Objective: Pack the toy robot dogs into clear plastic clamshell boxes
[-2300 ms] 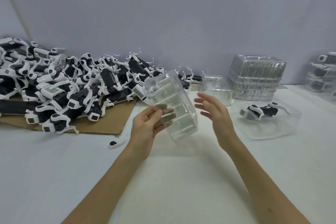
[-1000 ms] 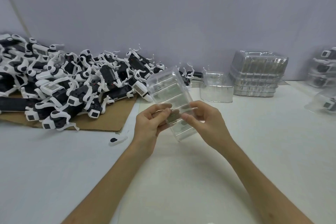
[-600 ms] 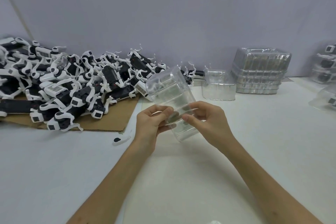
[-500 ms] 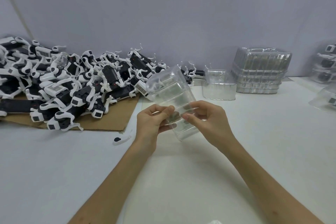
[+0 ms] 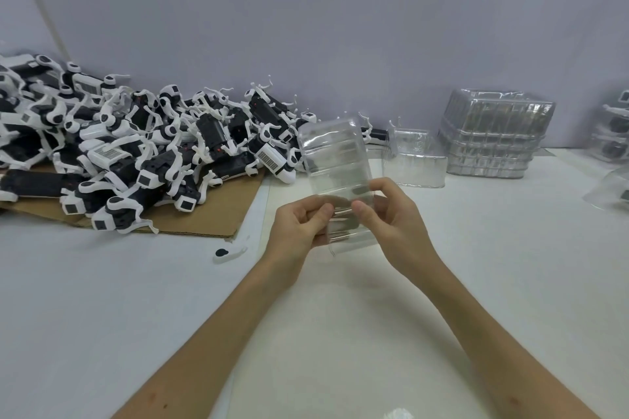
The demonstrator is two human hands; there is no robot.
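An empty clear plastic clamshell box (image 5: 335,160) is held upright above the white table, tilted a little to the left. My left hand (image 5: 297,224) pinches its lower left edge with thumb and fingers. My right hand (image 5: 391,214) pinches the lower right edge, its thumb on the front face. A big heap of black-and-white toy robot dogs (image 5: 136,146) lies on a sheet of brown cardboard (image 5: 218,214) at the left.
A stack of empty clamshell boxes (image 5: 493,143) stands at the back right, with a single clear box (image 5: 418,163) in front of it. Packed boxes (image 5: 612,136) sit at the far right edge. A small loose white-and-black part (image 5: 228,252) lies near the cardboard.
My right hand came from open beside the box to pinching its lower edge. Since then both hands hold the box almost still. The view shifted left.
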